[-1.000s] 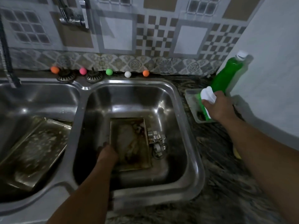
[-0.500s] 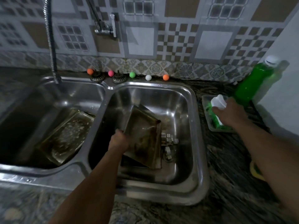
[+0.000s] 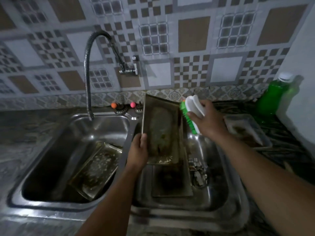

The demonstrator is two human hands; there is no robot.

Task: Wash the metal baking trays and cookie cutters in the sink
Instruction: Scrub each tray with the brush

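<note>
Head view, from the left: the left basin [image 3: 51, 160] of the steel double sink holds a grimy baking tray [image 3: 96, 169] that leans tilted against its right wall, under the flexible spout of a tap [image 3: 87, 70] fixed to the tiled wall. Over the divider, the left hand [image 3: 139, 150] grips the lower left edge of a second dirty tray [image 3: 162, 132], thumb curled over its rim, holding it upright above the right basin [image 3: 218, 189]. Beneath it a third tray [image 3: 170, 179] lies flat on the basin floor, with a cluster of metal cookie cutters [image 3: 198, 171] just beside its right edge. The right hand [image 3: 207, 120] has its fingers wrapped round a white scrub brush [image 3: 192, 111], green bristles facing the raised tray's right rim. On the desk [image 3: 289, 150] sit a clear plastic container [image 3: 247, 130] and a green bottle [image 3: 272, 97].
</note>
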